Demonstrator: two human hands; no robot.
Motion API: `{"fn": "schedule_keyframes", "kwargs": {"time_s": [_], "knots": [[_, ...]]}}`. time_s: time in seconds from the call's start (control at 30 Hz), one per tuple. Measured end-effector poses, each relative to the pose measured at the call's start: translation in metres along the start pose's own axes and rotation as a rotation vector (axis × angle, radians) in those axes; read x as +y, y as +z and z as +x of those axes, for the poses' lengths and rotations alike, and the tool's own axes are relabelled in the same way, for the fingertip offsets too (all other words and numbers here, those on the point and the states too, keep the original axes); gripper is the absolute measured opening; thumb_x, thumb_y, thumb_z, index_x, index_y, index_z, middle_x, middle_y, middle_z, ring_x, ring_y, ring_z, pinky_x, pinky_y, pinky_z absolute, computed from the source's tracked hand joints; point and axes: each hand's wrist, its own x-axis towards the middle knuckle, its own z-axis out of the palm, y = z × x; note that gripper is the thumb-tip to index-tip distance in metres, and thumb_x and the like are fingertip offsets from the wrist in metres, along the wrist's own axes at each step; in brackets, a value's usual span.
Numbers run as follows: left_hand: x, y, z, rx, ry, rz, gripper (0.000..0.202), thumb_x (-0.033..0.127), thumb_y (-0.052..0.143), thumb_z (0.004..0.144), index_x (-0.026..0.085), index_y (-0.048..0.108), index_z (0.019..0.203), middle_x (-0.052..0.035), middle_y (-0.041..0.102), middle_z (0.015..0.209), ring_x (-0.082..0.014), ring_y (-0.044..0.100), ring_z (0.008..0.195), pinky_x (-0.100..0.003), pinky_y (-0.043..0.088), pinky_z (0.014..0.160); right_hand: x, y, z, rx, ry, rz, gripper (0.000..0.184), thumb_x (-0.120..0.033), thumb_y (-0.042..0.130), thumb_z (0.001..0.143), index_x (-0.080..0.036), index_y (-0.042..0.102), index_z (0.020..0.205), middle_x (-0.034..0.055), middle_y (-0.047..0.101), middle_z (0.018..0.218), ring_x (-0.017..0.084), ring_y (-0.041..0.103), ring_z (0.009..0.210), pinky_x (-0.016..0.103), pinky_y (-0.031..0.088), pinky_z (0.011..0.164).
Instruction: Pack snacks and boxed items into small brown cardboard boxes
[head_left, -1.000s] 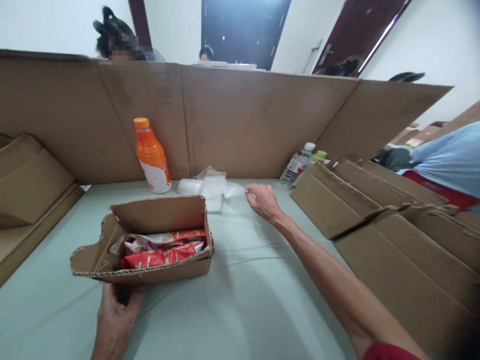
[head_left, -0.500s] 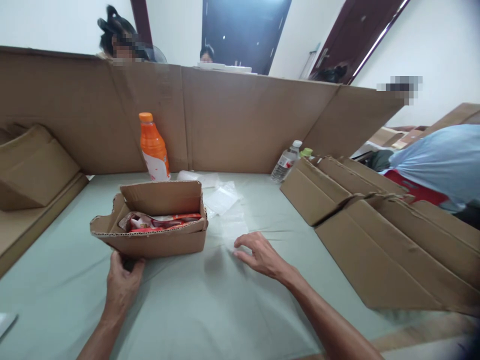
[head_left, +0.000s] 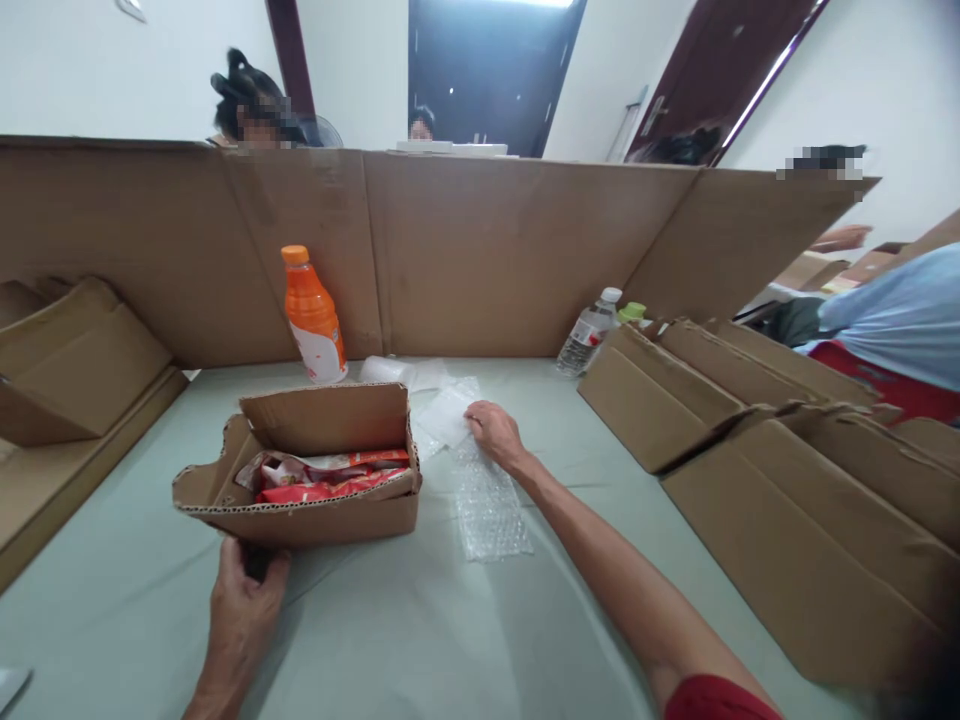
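An open cardboard box (head_left: 322, 525) with red and white printed packets (head_left: 330, 485) inside stands left of centre on the table. My left hand (head_left: 246, 600) grips its lower front edge near the left corner, and some fingertips are hidden beneath. Further right, my right hand (head_left: 491, 430) has its fingers closed at the edge of a whitish bubble wrap sheet (head_left: 448, 412). Below that wrist lies a clear bubble wrap strip (head_left: 491, 515), flat on the cloth. A small clear plastic roll (head_left: 386, 371) rests behind the box.
An orange bottle (head_left: 311, 310) and a clear water bottle (head_left: 586, 335) stand by a tall cardboard partition (head_left: 487, 255). Cardboard boxes (head_left: 795, 540) line the right side, and another cardboard piece (head_left: 82, 370) is at left. People sit beyond the partition; a blue sleeve (head_left: 900, 310) shows right.
My right hand has moved forward from the strip's near end to the whitish sheet, and its fingers have closed. My left hand stays at the box. The view has tilted slightly.
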Motion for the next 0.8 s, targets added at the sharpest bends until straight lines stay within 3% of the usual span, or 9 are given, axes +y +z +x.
{"fn": "schedule_keyframes", "kwargs": {"time_s": [0.1, 0.2, 0.33, 0.47, 0.53, 0.63, 0.7, 0.8], "knots": [[-0.007, 0.0, 0.003, 0.006, -0.026, -0.005, 0.053, 0.052, 0.072, 0.063, 0.021, 0.055, 0.102, -0.0021, 0.066, 0.087, -0.0217, 0.061, 0.077, -0.034, 0.05, 0.068, 0.006, -0.007, 0.013, 0.128, 0.059, 0.104, 0.024, -0.016, 0.046, 0.088, -0.018, 0.07, 0.092, 0.0086, 0.074, 0.093, 0.021, 0.068, 0.088, 0.035, 0.054, 0.087], [-0.008, 0.0, 0.004, 0.0, -0.056, -0.012, 0.055, 0.052, 0.072, 0.062, 0.021, 0.055, 0.103, -0.004, 0.066, 0.092, -0.0243, 0.062, 0.082, -0.036, 0.051, 0.072, 0.002, -0.028, 0.008, 0.258, 0.072, 0.235, 0.028, -0.026, 0.04, 0.094, -0.016, 0.066, 0.099, 0.0068, 0.072, 0.086, 0.018, 0.066, 0.077, 0.031, 0.055, 0.073], [0.006, 0.0, 0.001, -0.016, -0.06, -0.055, 0.056, 0.052, 0.07, 0.065, 0.02, 0.053, 0.109, -0.0062, 0.065, 0.099, -0.0263, 0.063, 0.089, -0.039, 0.052, 0.078, -0.027, -0.072, -0.03, 0.353, 0.012, 0.38, 0.027, -0.038, 0.045, 0.097, -0.018, 0.064, 0.102, 0.0059, 0.073, 0.092, 0.017, 0.066, 0.079, 0.027, 0.055, 0.068], [0.026, -0.009, -0.017, 0.105, 0.01, 0.011, 0.08, 0.053, 0.067, 0.069, 0.02, 0.046, 0.139, -0.0143, 0.059, 0.131, -0.0358, 0.059, 0.115, -0.046, 0.051, 0.085, -0.063, -0.118, -0.086, 0.356, -0.112, 0.58, 0.015, -0.035, 0.055, 0.098, -0.023, 0.066, 0.098, 0.0064, 0.074, 0.113, 0.019, 0.069, 0.101, 0.033, 0.055, 0.088], [0.035, -0.017, -0.037, 0.195, 0.08, 0.066, 0.087, 0.052, 0.067, 0.075, 0.024, 0.036, 0.151, -0.0145, 0.052, 0.146, -0.0377, 0.053, 0.127, -0.05, 0.05, 0.091, -0.075, -0.133, -0.111, 0.236, -0.192, 0.605, 0.012, -0.03, 0.055, 0.099, -0.025, 0.066, 0.098, 0.005, 0.073, 0.117, 0.019, 0.068, 0.108, 0.035, 0.053, 0.094], [0.039, -0.027, -0.076, 0.241, 0.216, 0.17, 0.08, 0.049, 0.065, 0.081, 0.026, 0.038, 0.153, -0.0129, 0.052, 0.147, -0.0367, 0.053, 0.129, -0.055, 0.046, 0.104, -0.088, -0.131, -0.144, -0.144, -0.317, 0.63, 0.015, -0.025, 0.052, 0.101, -0.025, 0.066, 0.098, 0.0044, 0.074, 0.117, 0.018, 0.067, 0.11, 0.036, 0.052, 0.095], [0.035, -0.028, -0.101, 0.109, 0.354, 0.224, 0.075, 0.043, 0.064, 0.084, 0.024, 0.04, 0.152, -0.0131, 0.054, 0.144, -0.0352, 0.055, 0.128, -0.054, 0.044, 0.108, -0.095, -0.112, -0.166, -0.38, -0.349, 0.668, 0.016, -0.023, 0.051, 0.101, -0.024, 0.066, 0.096, 0.0054, 0.075, 0.115, 0.018, 0.068, 0.11, 0.038, 0.05, 0.099], [0.026, -0.024, -0.127, -0.207, 0.506, 0.229, 0.075, 0.028, 0.061, 0.086, 0.025, 0.032, 0.156, -0.014, 0.049, 0.15, -0.0326, 0.052, 0.135, -0.049, 0.047, 0.11, -0.106, -0.074, -0.201, -0.598, -0.316, 0.769, 0.018, -0.026, 0.051, 0.1, -0.022, 0.068, 0.094, 0.0064, 0.076, 0.114, 0.019, 0.068, 0.109, 0.043, 0.046, 0.104]]}}
